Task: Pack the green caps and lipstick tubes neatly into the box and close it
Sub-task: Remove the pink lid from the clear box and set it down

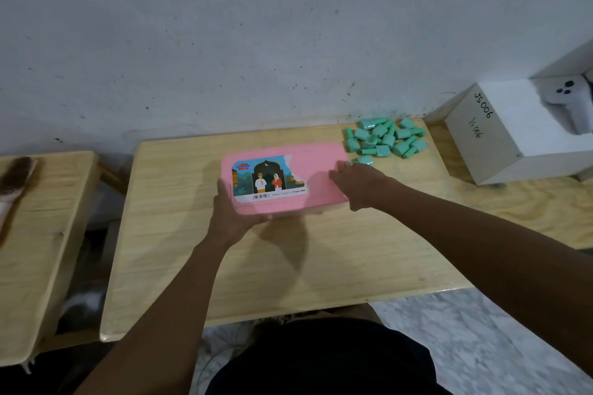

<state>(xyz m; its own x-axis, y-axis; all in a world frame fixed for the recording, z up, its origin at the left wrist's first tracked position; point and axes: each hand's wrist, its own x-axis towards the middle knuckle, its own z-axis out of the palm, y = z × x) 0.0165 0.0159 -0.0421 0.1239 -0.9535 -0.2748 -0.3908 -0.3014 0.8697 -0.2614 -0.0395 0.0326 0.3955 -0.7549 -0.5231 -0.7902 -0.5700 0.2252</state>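
Wood table (pixel 288 266): pale plank top filling the middle of the frame, butted against a scuffed grey wall.
Side table (pixel 38 234): second wooden top at the left edge, with a brush (pixel 14 183) lying on it.
White box (pixel 513 135): right edge of the frame, handwriting on its top, a white controller (pixel 571 99) resting on it.
Pink box (pixel 285 178): centre of the frame, lid on, printed label on the lid's left half.
Your left hand (pixel 232 212): wrapped round the box's lower-left corner, thumb up its left side.
Your right hand (pixel 359 179): fingers flat and spread on the lid's right end, clasping nothing.
Green pieces (pixel 385 138): heap of caps and tubes lying loose on the table, upper right of the box; the nearest one sits just beside your right fingertips, possibly touching, the view is too soft to say.
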